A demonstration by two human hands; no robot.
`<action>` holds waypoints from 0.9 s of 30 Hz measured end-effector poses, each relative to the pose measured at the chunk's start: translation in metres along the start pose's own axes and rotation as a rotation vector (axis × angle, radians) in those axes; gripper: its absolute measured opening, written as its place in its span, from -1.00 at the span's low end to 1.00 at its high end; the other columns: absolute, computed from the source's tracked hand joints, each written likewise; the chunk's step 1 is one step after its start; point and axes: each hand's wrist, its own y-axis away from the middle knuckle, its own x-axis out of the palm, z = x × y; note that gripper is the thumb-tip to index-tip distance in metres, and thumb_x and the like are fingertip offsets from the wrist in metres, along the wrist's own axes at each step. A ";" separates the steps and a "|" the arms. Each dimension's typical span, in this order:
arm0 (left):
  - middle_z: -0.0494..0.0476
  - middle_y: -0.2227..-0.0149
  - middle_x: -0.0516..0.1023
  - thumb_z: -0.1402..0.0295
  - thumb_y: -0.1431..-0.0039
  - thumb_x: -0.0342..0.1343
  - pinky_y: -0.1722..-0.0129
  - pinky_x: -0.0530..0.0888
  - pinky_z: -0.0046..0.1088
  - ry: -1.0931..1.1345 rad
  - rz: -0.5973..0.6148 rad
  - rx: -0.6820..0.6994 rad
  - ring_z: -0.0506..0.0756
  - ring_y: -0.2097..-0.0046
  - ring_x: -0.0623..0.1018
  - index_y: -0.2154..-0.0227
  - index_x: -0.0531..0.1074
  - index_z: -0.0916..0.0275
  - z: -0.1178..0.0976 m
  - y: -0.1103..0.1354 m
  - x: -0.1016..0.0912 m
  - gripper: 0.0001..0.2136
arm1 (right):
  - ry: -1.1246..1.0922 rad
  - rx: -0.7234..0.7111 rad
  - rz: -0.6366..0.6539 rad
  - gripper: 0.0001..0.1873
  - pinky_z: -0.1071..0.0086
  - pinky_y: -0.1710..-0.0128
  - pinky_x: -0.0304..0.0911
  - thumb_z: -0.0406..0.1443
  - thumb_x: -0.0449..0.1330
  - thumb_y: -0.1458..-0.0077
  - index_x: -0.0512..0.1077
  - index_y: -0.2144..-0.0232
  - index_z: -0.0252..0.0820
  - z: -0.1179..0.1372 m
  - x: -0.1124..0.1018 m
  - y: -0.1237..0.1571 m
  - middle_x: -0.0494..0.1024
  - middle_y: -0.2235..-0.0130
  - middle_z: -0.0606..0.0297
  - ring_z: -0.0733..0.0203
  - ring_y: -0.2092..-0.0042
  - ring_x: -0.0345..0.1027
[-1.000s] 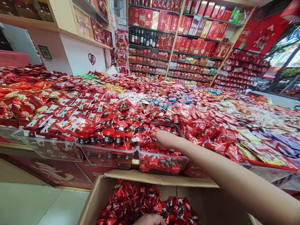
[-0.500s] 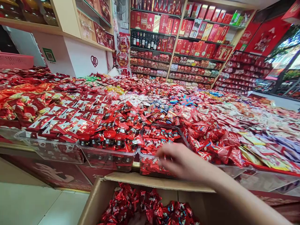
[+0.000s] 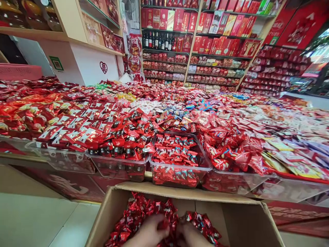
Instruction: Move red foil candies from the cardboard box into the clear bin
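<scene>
Both hands are low inside an open cardboard box (image 3: 246, 219), among red foil-wrapped candies (image 3: 138, 206). My left hand (image 3: 151, 228) is curled, with red wrapped candies between its thumb and fingers. Close beside it on the right, my right hand (image 3: 190, 234) reaches into the pile; its fingers are blurred and partly hidden by candies. Just beyond the box stands a clear plastic bin (image 3: 177, 168) holding small red candies with blue marks, in even rows below its rim.
Neighbouring clear bins hold black-and-red candies (image 3: 120, 149) on the left and larger red packets (image 3: 231, 151) on the right. Heaped sweets spread across the wide counter behind. Shelves (image 3: 190, 61) with bottles and red boxes line the back. Tiled floor (image 3: 51, 219) shows lower left.
My right hand has moved from over the small-candy bin down into the cardboard box. My left hand has risen into clearer view among the candies. The view has shifted slightly.
</scene>
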 end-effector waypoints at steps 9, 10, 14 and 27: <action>-0.02 0.56 0.45 0.23 0.12 0.08 0.53 0.23 -0.56 0.292 -0.050 -0.056 -0.03 0.51 0.38 0.47 0.40 0.31 -0.010 -0.008 0.005 -0.77 | -0.799 0.159 -0.024 -0.62 0.44 0.53 0.18 -0.20 0.18 0.26 0.32 0.29 -0.19 0.045 -0.006 -0.003 0.41 0.38 0.28 0.29 0.42 0.27; -0.01 0.57 0.46 0.23 0.13 0.09 0.54 0.22 -0.56 0.311 -0.055 -0.058 -0.04 0.53 0.37 0.51 0.41 0.32 -0.011 -0.007 0.006 -0.78 | -0.789 0.157 -0.022 -0.65 0.43 0.51 0.18 -0.18 0.18 0.25 0.34 0.34 -0.22 0.049 -0.007 -0.003 0.41 0.41 0.28 0.30 0.43 0.27; -0.02 0.57 0.46 0.26 0.11 0.10 0.56 0.20 -0.59 0.427 -0.072 -0.056 -0.06 0.52 0.38 0.56 0.39 0.30 -0.014 -0.002 0.009 -0.83 | -0.586 0.067 -0.073 -0.74 0.38 0.44 0.21 -0.17 0.13 0.16 0.39 0.43 -0.24 0.055 -0.011 0.001 0.43 0.47 0.27 0.27 0.43 0.28; 0.02 0.33 0.46 0.49 0.14 0.12 0.29 0.33 -0.48 0.565 -0.070 0.075 0.01 0.29 0.41 0.25 0.32 0.19 -0.026 0.001 0.010 -0.70 | -0.685 -0.010 -0.163 -0.73 0.37 0.33 0.21 -0.28 0.16 0.17 0.27 0.32 -0.16 0.057 -0.007 0.007 0.40 0.39 0.31 0.26 0.32 0.28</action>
